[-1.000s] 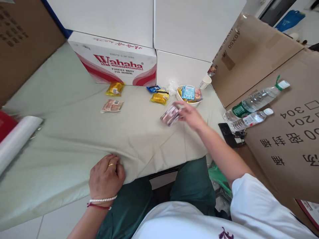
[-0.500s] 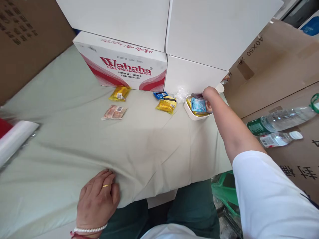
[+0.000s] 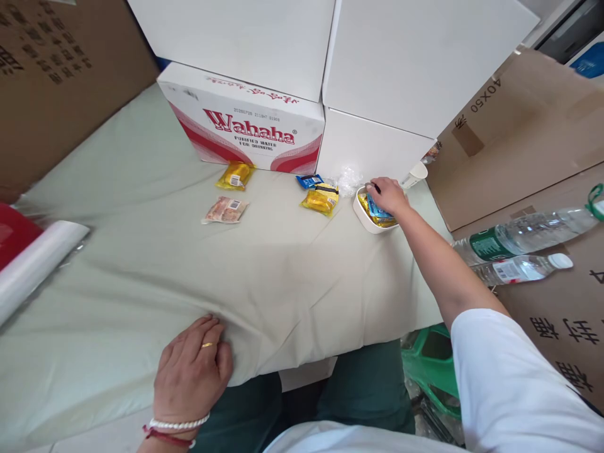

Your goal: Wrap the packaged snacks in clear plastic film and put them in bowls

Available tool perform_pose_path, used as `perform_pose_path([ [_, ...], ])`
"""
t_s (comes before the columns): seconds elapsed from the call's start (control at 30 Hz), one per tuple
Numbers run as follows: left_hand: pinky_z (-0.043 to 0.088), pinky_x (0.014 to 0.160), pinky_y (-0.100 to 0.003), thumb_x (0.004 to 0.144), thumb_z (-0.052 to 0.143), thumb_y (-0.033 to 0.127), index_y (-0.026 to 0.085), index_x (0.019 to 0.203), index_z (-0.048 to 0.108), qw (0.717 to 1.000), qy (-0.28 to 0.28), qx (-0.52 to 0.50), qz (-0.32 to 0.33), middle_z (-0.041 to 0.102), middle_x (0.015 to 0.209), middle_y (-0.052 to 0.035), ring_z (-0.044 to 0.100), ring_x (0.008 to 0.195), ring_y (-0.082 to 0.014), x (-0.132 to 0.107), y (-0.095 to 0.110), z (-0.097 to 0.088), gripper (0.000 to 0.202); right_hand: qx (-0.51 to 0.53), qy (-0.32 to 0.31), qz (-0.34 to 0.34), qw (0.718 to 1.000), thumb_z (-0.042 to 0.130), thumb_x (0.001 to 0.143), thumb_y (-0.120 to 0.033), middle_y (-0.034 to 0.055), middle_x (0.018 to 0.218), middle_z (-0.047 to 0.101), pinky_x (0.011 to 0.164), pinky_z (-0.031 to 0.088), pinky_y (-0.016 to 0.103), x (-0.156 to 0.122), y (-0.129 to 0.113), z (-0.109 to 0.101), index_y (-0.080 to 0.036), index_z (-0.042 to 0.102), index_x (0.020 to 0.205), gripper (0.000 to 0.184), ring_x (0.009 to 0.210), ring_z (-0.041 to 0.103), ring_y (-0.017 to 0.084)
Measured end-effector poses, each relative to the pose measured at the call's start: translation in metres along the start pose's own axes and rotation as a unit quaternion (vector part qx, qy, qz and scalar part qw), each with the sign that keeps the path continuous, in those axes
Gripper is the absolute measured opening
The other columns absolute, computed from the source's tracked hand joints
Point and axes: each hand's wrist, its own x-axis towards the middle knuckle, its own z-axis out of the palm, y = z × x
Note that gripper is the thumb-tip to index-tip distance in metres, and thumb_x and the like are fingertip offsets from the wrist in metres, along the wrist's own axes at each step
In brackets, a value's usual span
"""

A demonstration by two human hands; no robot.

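My right hand [image 3: 387,194] is over a small white tub [image 3: 364,219] at the right of the table, fingers closed on a small dark packet [image 3: 375,187], most of which they hide. Under the hand, a blue packet [image 3: 376,207] and yellow wrappers fill the tub. Left of it lie a yellow packet [image 3: 319,202] and a dark blue packet [image 3: 309,181]. Farther left are another yellow packet [image 3: 235,177] and a pinkish clear-wrapped packet [image 3: 225,210]. My left hand [image 3: 192,368] rests palm down at the table's front edge, holding nothing.
A Wahaba-style white and red water carton, lettered Wahaha [image 3: 250,129], and large white boxes [image 3: 377,135] wall the back. Crumpled clear plastic [image 3: 350,181] and a paper cup [image 3: 415,175] flank the tub. Plastic bottles [image 3: 523,236] are at right, a plastic-wrapped roll [image 3: 42,264] at left.
My right hand has shifted up and left over the tub, and the dark packet now shows at its fingertips. My left hand stays at the table edge. The view has shifted slightly.
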Motion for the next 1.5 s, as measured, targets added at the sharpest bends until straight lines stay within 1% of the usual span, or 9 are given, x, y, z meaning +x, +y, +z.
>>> perform_pose_path([
  [0.2,0.051,0.089,-0.044,0.085,0.059,0.013,0.019,0.109,0.063,1.000,0.006,0.003,0.001,0.075,0.110,-0.0149,0.072,0.105,-0.0337,0.000,0.001,0.000,0.025,-0.024,0.121,0.046,0.991,0.025,0.112,-0.041,0.0157,0.130,0.070,0.121,0.024,0.052,-0.031,-0.016,0.019,-0.018,0.072,0.127,0.055,0.125,0.053,0.033],
  [0.37,0.052,0.088,-0.044,0.086,0.059,0.013,0.019,0.109,0.063,1.000,0.006,0.006,-0.001,0.075,0.111,-0.0146,0.072,0.105,-0.0336,0.000,0.001,0.000,0.024,-0.042,0.073,0.029,0.996,0.023,0.112,-0.043,0.0207,0.121,0.070,0.107,0.036,0.045,-0.019,-0.017,0.013,-0.012,0.074,0.118,0.059,0.116,0.055,0.033],
  [0.63,0.052,0.088,-0.045,0.086,0.059,0.013,0.019,0.108,0.063,1.000,0.013,-0.006,-0.001,0.075,0.109,-0.0148,0.073,0.104,-0.0334,0.000,0.001,0.001,0.023,-0.100,-0.002,-0.016,0.995,0.036,0.109,-0.040,0.0225,0.124,0.067,0.098,0.041,0.044,-0.009,-0.016,-0.003,-0.011,0.069,0.121,0.046,0.114,0.055,0.036],
  [0.83,0.051,0.091,-0.043,0.086,0.060,0.010,0.020,0.108,0.064,1.000,0.019,-0.018,-0.006,0.076,0.107,-0.0125,0.073,0.108,-0.0320,-0.002,0.002,0.000,0.024,-0.089,0.078,0.016,0.993,0.023,0.112,-0.040,0.0200,0.116,0.068,0.102,0.038,0.044,-0.018,-0.016,0.008,-0.013,0.071,0.112,0.055,0.112,0.054,0.033],
  [0.93,0.051,0.092,-0.043,0.086,0.061,0.010,0.019,0.108,0.064,0.999,0.024,-0.020,-0.005,0.076,0.107,-0.0130,0.072,0.108,-0.0318,-0.002,0.002,0.000,0.024,-0.080,0.072,0.028,0.994,0.019,0.112,-0.038,0.0198,0.116,0.069,0.101,0.039,0.043,-0.018,-0.015,0.010,-0.013,0.072,0.111,0.058,0.111,0.056,0.032],
  [1.17,0.050,0.094,-0.042,0.086,0.060,0.011,0.019,0.108,0.064,1.000,0.019,-0.018,-0.017,0.076,0.108,-0.0124,0.072,0.109,-0.0299,-0.002,0.004,-0.001,0.024,-0.081,-0.029,0.053,0.995,0.025,0.111,-0.047,0.0241,0.124,0.069,0.101,0.043,0.049,0.007,-0.023,-0.017,-0.012,0.075,0.117,0.061,0.118,0.058,0.037],
  [1.27,0.050,0.094,-0.041,0.086,0.059,0.010,0.020,0.109,0.064,0.999,0.020,-0.016,-0.025,0.076,0.108,-0.0114,0.072,0.107,-0.0285,-0.002,0.004,-0.002,0.025,-0.089,-0.008,0.060,0.994,0.034,0.109,-0.045,0.0259,0.126,0.068,0.097,0.046,0.049,0.029,-0.038,-0.024,-0.012,0.076,0.119,0.054,0.120,0.058,0.039],
  [1.43,0.051,0.094,-0.041,0.086,0.060,0.009,0.020,0.107,0.065,0.999,0.020,-0.025,-0.034,0.077,0.108,-0.0118,0.072,0.109,-0.0290,-0.003,0.005,-0.001,0.025,-0.124,-0.080,-0.002,0.989,0.067,0.095,-0.037,0.0211,0.133,0.065,0.093,0.050,0.043,0.047,-0.085,-0.001,-0.020,0.074,0.127,0.037,0.117,0.061,0.035],
  [1.5,0.051,0.095,-0.041,0.085,0.061,0.009,0.020,0.106,0.066,0.998,0.017,-0.032,-0.043,0.077,0.109,-0.0117,0.071,0.111,-0.0292,-0.004,0.006,-0.001,0.024,-0.132,-0.093,-0.015,0.987,0.070,0.092,-0.027,0.0223,0.135,0.063,0.096,0.049,0.043,0.044,-0.097,0.010,-0.019,0.075,0.126,0.035,0.122,0.060,0.035],
])
